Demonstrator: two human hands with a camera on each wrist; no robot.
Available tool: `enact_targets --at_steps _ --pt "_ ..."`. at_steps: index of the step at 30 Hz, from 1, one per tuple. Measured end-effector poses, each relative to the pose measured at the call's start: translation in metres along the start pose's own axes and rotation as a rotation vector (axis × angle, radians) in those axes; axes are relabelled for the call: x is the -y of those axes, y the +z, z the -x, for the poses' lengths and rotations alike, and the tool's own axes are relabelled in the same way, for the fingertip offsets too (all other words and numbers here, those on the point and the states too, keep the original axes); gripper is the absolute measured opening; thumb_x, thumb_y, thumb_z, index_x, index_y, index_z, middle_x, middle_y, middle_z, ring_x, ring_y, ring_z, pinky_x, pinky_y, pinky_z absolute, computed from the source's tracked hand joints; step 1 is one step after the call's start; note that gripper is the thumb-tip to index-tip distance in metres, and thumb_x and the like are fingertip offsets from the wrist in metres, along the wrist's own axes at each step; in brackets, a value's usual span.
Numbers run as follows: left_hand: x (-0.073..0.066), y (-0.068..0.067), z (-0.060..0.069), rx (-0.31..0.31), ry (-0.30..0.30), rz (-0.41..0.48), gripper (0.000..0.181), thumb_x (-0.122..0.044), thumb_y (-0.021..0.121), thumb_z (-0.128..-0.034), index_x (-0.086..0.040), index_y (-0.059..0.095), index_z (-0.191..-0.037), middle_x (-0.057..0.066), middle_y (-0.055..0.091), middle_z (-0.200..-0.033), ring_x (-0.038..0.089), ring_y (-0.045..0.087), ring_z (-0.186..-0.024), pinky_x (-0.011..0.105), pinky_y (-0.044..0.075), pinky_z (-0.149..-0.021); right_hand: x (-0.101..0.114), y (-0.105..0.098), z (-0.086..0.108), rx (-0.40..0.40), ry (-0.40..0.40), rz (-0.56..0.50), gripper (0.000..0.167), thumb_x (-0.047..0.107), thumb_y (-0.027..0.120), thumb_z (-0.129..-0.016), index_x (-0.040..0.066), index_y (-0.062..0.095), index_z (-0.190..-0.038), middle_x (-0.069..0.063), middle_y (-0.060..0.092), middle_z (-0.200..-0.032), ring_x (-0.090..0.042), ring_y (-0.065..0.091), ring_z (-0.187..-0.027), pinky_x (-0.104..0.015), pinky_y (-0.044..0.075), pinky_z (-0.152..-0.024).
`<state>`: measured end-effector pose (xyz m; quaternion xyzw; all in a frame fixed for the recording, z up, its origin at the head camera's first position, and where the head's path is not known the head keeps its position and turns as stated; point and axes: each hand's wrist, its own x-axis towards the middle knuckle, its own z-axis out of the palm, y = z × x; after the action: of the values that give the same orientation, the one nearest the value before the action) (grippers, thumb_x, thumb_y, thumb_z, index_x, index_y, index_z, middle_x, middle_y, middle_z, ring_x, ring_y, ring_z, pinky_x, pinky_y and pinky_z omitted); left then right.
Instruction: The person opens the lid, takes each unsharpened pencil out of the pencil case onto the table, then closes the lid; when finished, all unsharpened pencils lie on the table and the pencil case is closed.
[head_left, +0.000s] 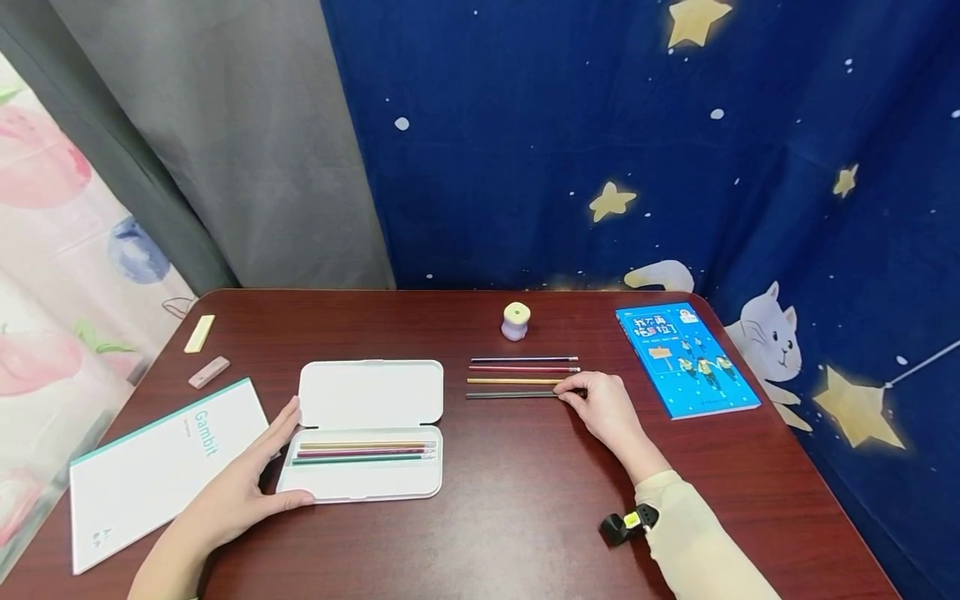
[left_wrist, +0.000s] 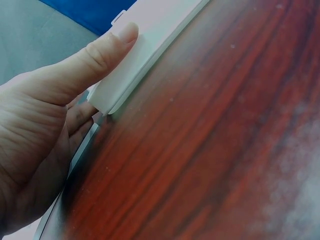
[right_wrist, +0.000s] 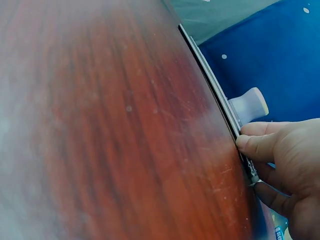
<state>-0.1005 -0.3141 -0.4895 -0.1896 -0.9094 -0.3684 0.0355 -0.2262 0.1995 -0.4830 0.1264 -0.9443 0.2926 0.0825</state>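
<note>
On the table, an open white pencil case (head_left: 367, 487) holds several pencils (head_left: 360, 452) in its near half. My left hand (head_left: 236, 496) touches the case's left side with outstretched fingers, and its thumb (left_wrist: 107, 50) lies along the near edge. Right of the case, several pencils lie in parallel: a dark blue one (head_left: 517, 359), a red one (head_left: 517, 368), a yellow one (head_left: 510, 381) and a dark green one (head_left: 510, 395) nearest me. My right hand (head_left: 603, 408) pinches the right end of the dark green pencil between thumb and fingertips.
A white notebook (head_left: 165, 467) lies at the left, partly under my left forearm. Beyond it are a pink eraser (head_left: 209, 372) and a pale yellow block (head_left: 199, 333). A small yellow-and-lilac spool-shaped object (head_left: 515, 321) stands behind the pencils. At the right lies a blue book (head_left: 686, 358).
</note>
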Motion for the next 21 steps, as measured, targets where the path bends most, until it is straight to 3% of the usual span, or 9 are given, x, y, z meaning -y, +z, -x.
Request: enact_targets --at_steps 13,21 --pt "0.0004 -0.0005 0.0014 0.003 0.000 0.007 0.112 -0.027 0.092 -0.0806 -0.007 0.023 -0.166 0.019 0.016 -0.173 -0.012 0.007 -0.152 0.000 0.013 -0.107 -0.0026 0.0013 0.0009 0.002 0.003 -0.007 0.013 0.011 0.085 -0.088 0.018 0.085 -0.099 -0.001 0.080 -0.102 -0.023 0.074 -0.098 -0.046 0.058 -0.090" --pt "-0.0002 -0.0008 0.0007 0.002 0.002 0.008 0.112 -0.027 0.092 -0.0809 -0.006 0.023 -0.166 0.019 0.016 -0.173 -0.011 0.007 -0.152 0.000 0.013 -0.107 0.0059 -0.0034 0.0033 -0.141 -0.076 -0.010 0.019 0.015 0.087 -0.087 0.016 0.084 -0.105 -0.004 0.078 -0.108 -0.027 0.072 -0.105 -0.049 0.057 -0.091"
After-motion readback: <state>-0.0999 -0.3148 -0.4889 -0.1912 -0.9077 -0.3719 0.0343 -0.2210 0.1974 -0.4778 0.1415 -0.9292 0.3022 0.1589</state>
